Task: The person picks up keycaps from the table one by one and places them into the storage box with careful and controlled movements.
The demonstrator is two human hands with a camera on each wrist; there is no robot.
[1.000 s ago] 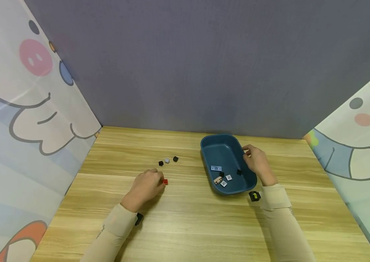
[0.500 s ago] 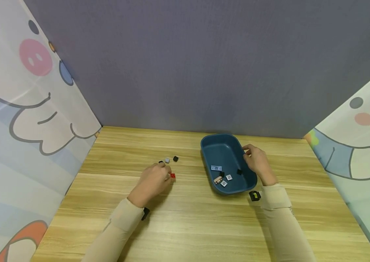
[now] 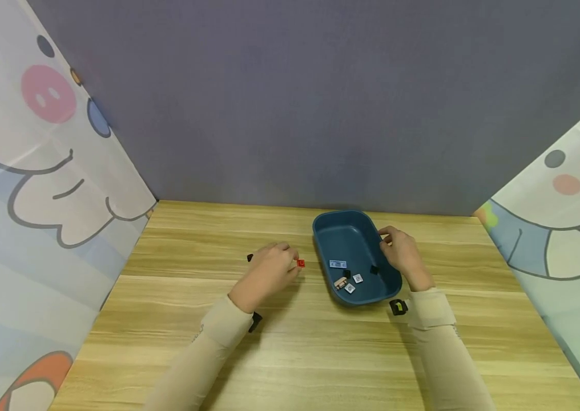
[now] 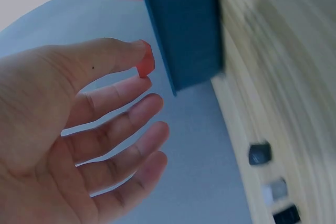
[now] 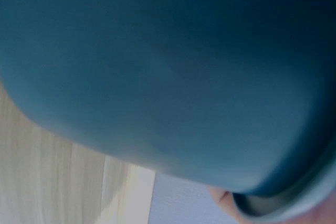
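Observation:
My left hand point(image 3: 269, 271) pinches a small red block point(image 3: 301, 263) between thumb and index finger, above the table just left of a dark blue plastic bin point(image 3: 343, 234). In the left wrist view the red block point(image 4: 146, 60) sits at the thumb tip, close beside the bin's wall point(image 4: 184, 30), with the other fingers spread below. At the bin's right side, my right hand point(image 3: 403, 257) grips the rim. The right wrist view is mostly filled by the bin's wall point(image 5: 157, 87), with part of the hand at the rim in the lower right corner.
Inside the bin lie a pale blue rectangular piece point(image 3: 338, 264), a beige piece point(image 3: 340, 283), and several black and white squares. Left of the bin, two black blocks point(image 4: 260, 153) and a white block point(image 4: 275, 190) rest on the wooden table point(image 3: 351, 359). A grey wall point(image 3: 290, 114) stands behind.
My left hand has moved right and away from me with the red block, toward the bin. It now covers some of the loose blocks in the head view. My right hand stays at the rim.

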